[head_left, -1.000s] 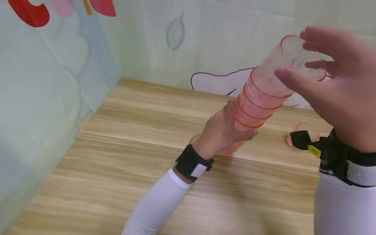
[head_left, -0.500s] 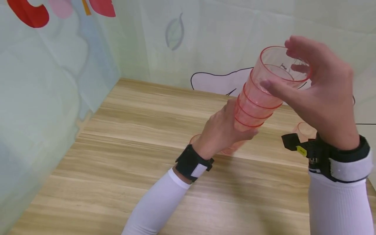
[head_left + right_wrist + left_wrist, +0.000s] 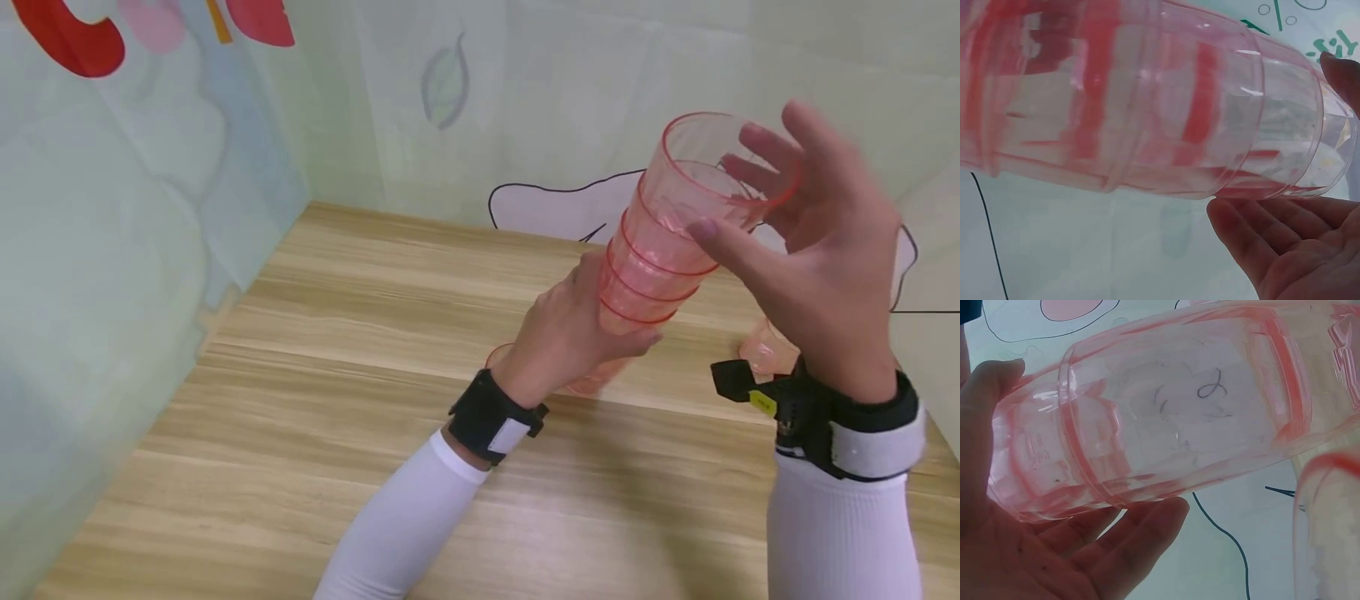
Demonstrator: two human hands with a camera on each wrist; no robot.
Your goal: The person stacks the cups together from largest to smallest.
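Observation:
My left hand (image 3: 566, 333) grips the lower end of a tilted stack of clear pink-red plastic cups (image 3: 660, 258), held above the wooden table. Several rims show as red rings along the stack. At its upper end, the open mouth of the top cup (image 3: 693, 154) faces up and right. My right hand (image 3: 832, 242) is spread around that mouth, thumb in front and fingers behind, seen partly through the clear wall. In the right wrist view, its fingertips (image 3: 1222, 212) lie right at the cup's underside. A handwritten mark shows on the cup wall (image 3: 1210, 419) in the left wrist view.
One pink cup (image 3: 765, 348) stands on the table (image 3: 375, 400) at the right, partly behind the right wrist. Another pink cup (image 3: 594, 382) is mostly hidden behind the left hand. Printed cloth walls (image 3: 360, 108) border the table at the back and left.
The right hand has brought the top cup down and left, deeper into the stack. Its fingers have since loosened and spread at the rim. The left hand has stayed in place.

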